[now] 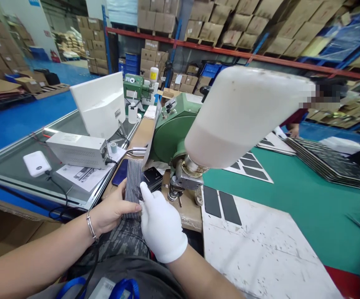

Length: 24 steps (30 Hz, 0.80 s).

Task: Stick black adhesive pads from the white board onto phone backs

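My bare left hand (113,209) is wrapped round a ribbed stack of thin dark and light plates (133,182), held upright over my lap, its thumb across the stack's face. My right hand (159,218), in a white glove, is closed at the right side of the stack, its fingertips touching the edge; a small dark thing shows near them, too unclear to name. Just behind the stack lie flat black pieces (152,177) in a pile. A green machine (170,135) with a large upturned white bottle (223,120) stands right of them.
On the white board (254,245) at right lie two dark rectangular pieces (212,202). A grey power box (78,149), monitor (100,108) and white power bank (37,163) stand left. A person's hand (294,130) is across the green table (307,211).
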Motion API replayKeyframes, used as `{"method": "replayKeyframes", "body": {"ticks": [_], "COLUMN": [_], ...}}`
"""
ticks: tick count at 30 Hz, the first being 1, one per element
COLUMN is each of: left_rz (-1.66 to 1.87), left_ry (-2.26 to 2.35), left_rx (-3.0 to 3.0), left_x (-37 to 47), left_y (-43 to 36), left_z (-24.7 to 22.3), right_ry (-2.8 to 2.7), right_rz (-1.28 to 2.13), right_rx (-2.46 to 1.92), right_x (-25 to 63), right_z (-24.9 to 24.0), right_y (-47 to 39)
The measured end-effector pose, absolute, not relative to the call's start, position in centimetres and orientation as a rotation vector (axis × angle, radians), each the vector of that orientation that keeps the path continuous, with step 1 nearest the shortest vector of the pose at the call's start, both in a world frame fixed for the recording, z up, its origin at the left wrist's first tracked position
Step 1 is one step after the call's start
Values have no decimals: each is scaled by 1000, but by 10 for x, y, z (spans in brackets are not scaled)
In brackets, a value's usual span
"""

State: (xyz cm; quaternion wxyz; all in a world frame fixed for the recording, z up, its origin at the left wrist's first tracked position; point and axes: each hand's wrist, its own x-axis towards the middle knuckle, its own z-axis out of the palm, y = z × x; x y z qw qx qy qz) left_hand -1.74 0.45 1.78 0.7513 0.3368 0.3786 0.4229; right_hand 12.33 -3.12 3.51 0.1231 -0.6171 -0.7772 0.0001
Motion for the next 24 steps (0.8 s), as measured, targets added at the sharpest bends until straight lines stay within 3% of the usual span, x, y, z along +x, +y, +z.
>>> {"method": "replayKeyframes", "body": {"ticks": [6, 13, 24], "left_rz": [817, 780, 635], "left_ry": [796, 551, 439], "left_rx": [777, 818, 873], "left_x": [-31, -45, -37], "left_y": [-2, 1, -4], "left_z": [9, 1, 7], "right_ry": [-1929, -1589, -1511], "right_rz": [85, 922, 1029], "right_rx": [-1788, -1586, -1321], "right_x": [149, 147, 151], "right_z": [48, 29, 9], "right_y": [-22, -21, -44]}}
